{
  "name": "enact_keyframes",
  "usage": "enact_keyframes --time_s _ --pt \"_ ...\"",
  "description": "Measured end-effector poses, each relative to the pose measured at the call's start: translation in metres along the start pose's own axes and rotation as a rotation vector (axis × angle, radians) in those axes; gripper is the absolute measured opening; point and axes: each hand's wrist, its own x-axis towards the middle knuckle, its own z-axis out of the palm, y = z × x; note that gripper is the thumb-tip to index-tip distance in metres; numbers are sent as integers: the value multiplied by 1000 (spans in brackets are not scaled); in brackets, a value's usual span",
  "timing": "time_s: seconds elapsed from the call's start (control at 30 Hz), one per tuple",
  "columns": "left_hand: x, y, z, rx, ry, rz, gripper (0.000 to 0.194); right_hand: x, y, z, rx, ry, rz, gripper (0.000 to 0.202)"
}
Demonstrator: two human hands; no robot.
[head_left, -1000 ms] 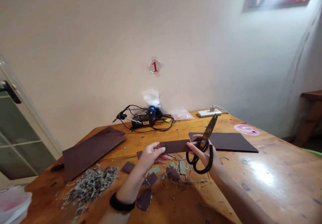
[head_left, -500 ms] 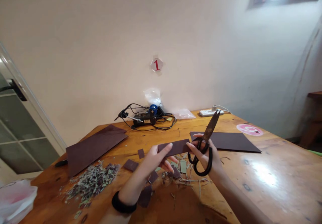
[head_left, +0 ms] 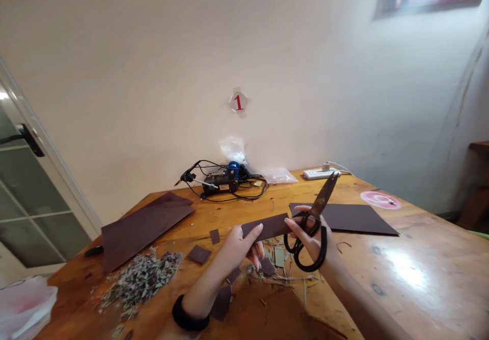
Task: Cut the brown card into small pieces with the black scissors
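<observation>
My left hand (head_left: 244, 243) grips the left part of a dark brown strip (head_left: 269, 226), with the thumb on top and the fingers underneath. The strip's right end is pinched by my right hand (head_left: 311, 235), which also holds a pair of black-handled scissors (head_left: 323, 197). Their blades are together and point up and away from me. Below the hands lie small brown cut pieces (head_left: 199, 254), a pale green piece (head_left: 279, 257) and thin curled offcuts (head_left: 282, 280).
Larger brown sheets lie at left (head_left: 147, 230) and right (head_left: 355, 217) on the wooden table (head_left: 382, 289). A heap of shredded scraps (head_left: 143, 281) is at front left, near a plastic bag (head_left: 26, 307). Behind are a black device with cables (head_left: 219, 182) and a white power strip (head_left: 321, 173).
The left fingers have curled in further under the strip. The scissors and strip stay almost in place, while the whole view has shifted slightly.
</observation>
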Motion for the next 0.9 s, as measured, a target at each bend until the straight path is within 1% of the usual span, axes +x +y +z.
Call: enact_keyframes --time_s 0.13,0.23,0.33,0.43,0.6,0.67,0.77,0.9 --pt "-3 0 -6 -82 8 -38 53 2 -3 -6 71 -83 -25 54" --pt "-5 1 -11 -186 -35 -64 44 3 -5 -9 117 -109 -36 56" --pt "-5 0 -13 -253 -71 -119 36 3 -3 -11 138 -125 -35 57" --pt "-4 0 -13 -284 -72 -159 36 3 1 -11 157 -165 -50 57" --pt "-3 -2 -12 -283 -76 -166 39 2 -2 -10 143 -233 -50 59" --pt "-3 -2 -12 -282 -83 -170 37 1 -5 -8 106 -230 -47 60" --pt "-4 -2 -12 -286 -108 -174 34 0 -8 -6 57 -181 -62 61" --pt "-6 0 -12 -275 -106 -152 35 -1 -8 -5 62 -127 -32 66"
